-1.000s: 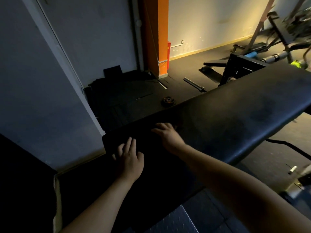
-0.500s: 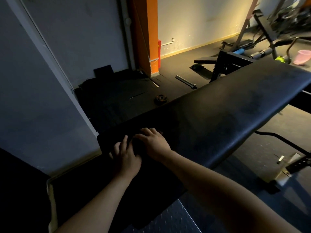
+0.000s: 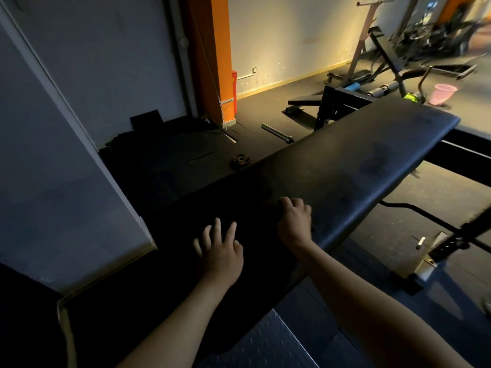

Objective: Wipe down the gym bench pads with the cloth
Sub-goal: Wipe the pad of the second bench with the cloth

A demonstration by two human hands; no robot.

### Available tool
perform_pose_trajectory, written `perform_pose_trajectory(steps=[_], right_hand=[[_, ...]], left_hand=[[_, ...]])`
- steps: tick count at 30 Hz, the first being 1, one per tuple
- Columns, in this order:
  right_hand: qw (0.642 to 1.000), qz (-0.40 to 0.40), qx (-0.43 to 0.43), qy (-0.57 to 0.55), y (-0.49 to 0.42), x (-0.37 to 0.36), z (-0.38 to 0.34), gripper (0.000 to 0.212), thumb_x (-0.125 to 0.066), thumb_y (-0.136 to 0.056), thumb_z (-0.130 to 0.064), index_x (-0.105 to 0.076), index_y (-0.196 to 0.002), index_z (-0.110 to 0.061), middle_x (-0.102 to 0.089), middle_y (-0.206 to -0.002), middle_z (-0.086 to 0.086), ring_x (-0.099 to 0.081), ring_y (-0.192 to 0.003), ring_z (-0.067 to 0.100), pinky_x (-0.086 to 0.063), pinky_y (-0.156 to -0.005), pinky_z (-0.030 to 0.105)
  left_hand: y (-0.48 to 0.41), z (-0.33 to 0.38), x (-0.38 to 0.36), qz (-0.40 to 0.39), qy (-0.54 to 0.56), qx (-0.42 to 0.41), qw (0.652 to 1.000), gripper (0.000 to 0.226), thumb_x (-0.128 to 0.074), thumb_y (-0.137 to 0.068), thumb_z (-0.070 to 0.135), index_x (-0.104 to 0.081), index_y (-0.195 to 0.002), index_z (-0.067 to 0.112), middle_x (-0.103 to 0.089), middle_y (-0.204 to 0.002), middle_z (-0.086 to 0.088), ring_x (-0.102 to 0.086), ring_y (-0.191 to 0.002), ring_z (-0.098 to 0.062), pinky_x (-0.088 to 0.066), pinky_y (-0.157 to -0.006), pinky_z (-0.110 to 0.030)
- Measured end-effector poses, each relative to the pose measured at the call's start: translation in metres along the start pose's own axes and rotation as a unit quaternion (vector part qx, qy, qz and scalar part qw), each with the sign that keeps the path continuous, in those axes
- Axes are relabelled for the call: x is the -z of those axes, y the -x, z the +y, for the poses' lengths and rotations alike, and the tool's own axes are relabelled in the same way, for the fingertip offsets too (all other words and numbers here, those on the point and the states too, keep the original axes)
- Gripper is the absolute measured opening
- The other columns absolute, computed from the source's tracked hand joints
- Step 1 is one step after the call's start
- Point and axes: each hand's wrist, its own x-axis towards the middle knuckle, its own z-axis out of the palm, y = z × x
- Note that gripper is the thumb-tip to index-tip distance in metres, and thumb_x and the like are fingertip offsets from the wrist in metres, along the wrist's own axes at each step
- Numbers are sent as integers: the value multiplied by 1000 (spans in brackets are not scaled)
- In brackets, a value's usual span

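A small plate (image 3: 240, 161) is lying flat on the dark floor (image 3: 172, 160), and a short steel bar (image 3: 277, 133) is lying beyond it to the right. An orange pillar (image 3: 210, 57) is standing at the back with a red box (image 3: 234, 88) against its right side, and a socket (image 3: 254, 69) is sitting low on the pale wall beside it. Far right, a pink bucket (image 3: 443, 94) is standing on the floor near a blue roller (image 3: 352, 87) and a black rack (image 3: 334, 102).

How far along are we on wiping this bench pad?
Done: nothing I can confirm; the bench pad shows blotchy marks toward its far end. In hand: the left hand lies flat on the dark near end, and the right hand is beside it with fingers curled; it is too dark to tell whether it holds anything. Left: apparently most of the pad's length.
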Motion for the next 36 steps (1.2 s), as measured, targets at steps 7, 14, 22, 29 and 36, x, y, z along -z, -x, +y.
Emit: perform_pose_trajectory(steps=[7,14,22,29,36], right_hand=[[984,-98,139,-44,-16,-51,-96,38,-57,-93,-30,-47,-129,-21,-43,-140,6,-40,-126,29,-40,-101,40],[985,-71,153,33,0,-24,-36,46,-59,-94,-21,-50,-139,-25,-38,-150,6,-35,-132,31,-40,-107,46],[998,11,1,67,49,29,47,37,-56,-94,-15,-57,-130,-22,-43,-141,5,-39,-120,32,-41,-102,42],[991,-14,2,-130,50,14,-6,58,-59,-91,-16,-39,-146,-20,-40,-146,11,-41,-127,32,-35,-108,39],[987,-71,137,36,75,-5,-7,64,-57,-94,-28,-29,-151,-34,-21,-160,5,-20,-141,32,-28,-115,46]], left_hand=[[-5,-13,-17,49,-46,7,998,78,-22,-90,60,-18,-160,26,-19,-165,-2,-13,-151,-25,-14,-121,-48],[-3,-6,-9,48,-7,-8,999,54,-42,-98,52,-35,-150,43,-18,-166,2,-12,-149,-23,-8,-118,-52],[-4,-7,-7,29,19,-6,999,54,-42,-98,53,-36,-151,43,-19,-166,1,-11,-149,-22,-4,-118,-53],[0,-3,-7,21,6,-14,1000,54,-42,-100,52,-33,-152,42,-16,-166,3,-7,-150,-23,-3,-118,-55],[11,20,-9,16,-10,16,1000,52,-35,-104,45,-28,-155,36,-14,-166,-1,-11,-149,-28,-9,-118,-55]])
